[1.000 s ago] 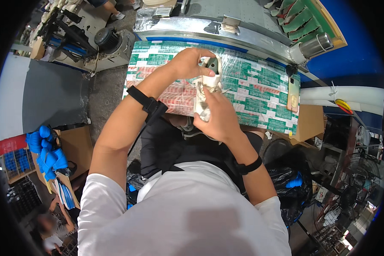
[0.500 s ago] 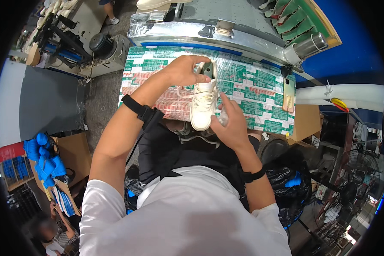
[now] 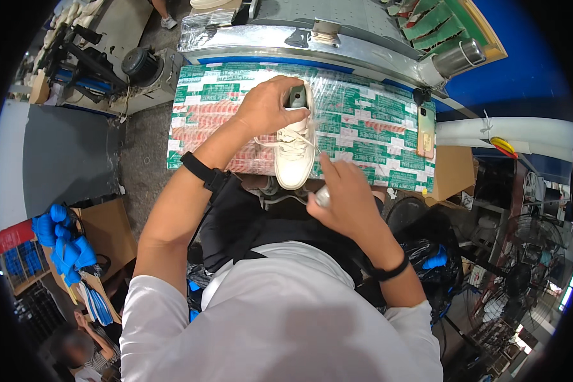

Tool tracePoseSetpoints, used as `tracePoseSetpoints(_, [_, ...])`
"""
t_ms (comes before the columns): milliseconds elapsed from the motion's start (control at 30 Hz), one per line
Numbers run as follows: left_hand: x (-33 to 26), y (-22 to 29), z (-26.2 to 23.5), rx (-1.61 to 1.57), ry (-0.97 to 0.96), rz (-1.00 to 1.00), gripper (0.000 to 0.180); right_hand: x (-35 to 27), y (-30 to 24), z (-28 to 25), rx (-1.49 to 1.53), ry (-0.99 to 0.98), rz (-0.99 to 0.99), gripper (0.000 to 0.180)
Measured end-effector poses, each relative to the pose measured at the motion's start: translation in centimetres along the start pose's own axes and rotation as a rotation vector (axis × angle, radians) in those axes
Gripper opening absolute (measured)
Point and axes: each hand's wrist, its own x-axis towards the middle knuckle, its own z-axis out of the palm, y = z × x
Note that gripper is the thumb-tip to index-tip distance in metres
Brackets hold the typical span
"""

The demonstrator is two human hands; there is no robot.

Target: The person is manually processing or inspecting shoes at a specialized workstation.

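Observation:
A cream lace-up sneaker (image 3: 293, 167) lies with its toe toward me on a table covered in green, white and red printed tape (image 3: 356, 137). Inside its opening sits a dark green shoe last (image 3: 297, 97) with a small hole. My left hand (image 3: 270, 108) is closed round the sneaker's collar, thumb by the tongue. To the right of the toe, my right hand (image 3: 350, 204) is curled round a small whitish object (image 3: 323, 196), mostly hidden by the fingers. Its index finger reaches toward the sneaker's side, near the laces (image 3: 293, 139).
A phone (image 3: 425, 134) lies at the table's right end. Beyond the far edge runs a metal rail (image 3: 261, 41) with a cylinder (image 3: 458, 57). Blue bundles (image 3: 70, 242) fill a carton at left, near another person (image 3: 76, 350). A fan (image 3: 522, 280) stands at right.
My right hand has drawn back toward me, farther from the sneaker's toe. My left hand keeps its hold on the sneaker. The whole view has shifted slightly.

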Motion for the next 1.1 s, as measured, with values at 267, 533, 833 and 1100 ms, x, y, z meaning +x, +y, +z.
tracePoseSetpoints(267, [0.1,0.6,0.2,0.059,-0.001,0.006,0.069,0.4,0.6,0.3,0.164,0.121,0.097,0.080])
tracePoseSetpoints(533, [0.1,0.4,0.7,0.038,-0.031,-0.035,0.074,2.1,2.1,3.7,0.222,0.167,0.065,0.082])
tracePoseSetpoints(833, [0.2,-0.5,0.3,-0.051,-0.013,-0.059,0.075,0.9,-1.2,-0.2,0.015,0.017,0.040,0.080])
tracePoseSetpoints(1100, [0.5,-0.1,-0.5,-0.024,-0.048,-0.071,0.074,1.2,-2.2,0.4,0.004,0.039,0.035,0.081])
